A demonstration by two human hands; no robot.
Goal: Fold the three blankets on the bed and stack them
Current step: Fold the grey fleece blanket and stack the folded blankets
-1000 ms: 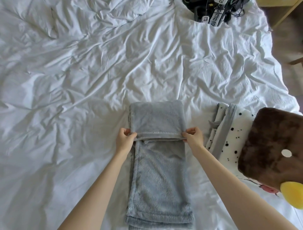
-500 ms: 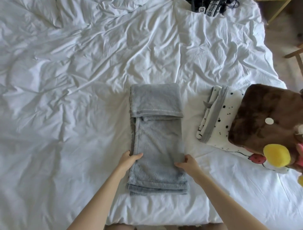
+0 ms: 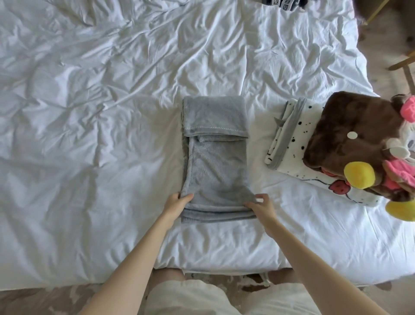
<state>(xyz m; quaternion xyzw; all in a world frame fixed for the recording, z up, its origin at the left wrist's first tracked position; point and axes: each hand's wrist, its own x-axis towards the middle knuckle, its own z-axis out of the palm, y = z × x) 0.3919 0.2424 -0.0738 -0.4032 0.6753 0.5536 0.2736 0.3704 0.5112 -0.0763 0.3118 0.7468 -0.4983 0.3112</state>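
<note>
Both hands pinch grey blanket's [image 3: 215, 155] near corners
Left hand [image 3: 177, 203], right hand [image 3: 260, 208]; brown blanket [image 3: 345, 132] atop spotted blanket [image 3: 292, 137] at 3 o'clock, apart

A small cluster of dark gadgets with white labels [image 3: 284, 2] sits at the bed's far edge, cut off by the frame. Beyond the bed's right edge, pale wooden furniture legs [image 3: 404, 64] stand on a light patterned floor [image 3: 379, 74]. That floor [image 3: 45, 301] also shows below the bed's near edge.
</note>
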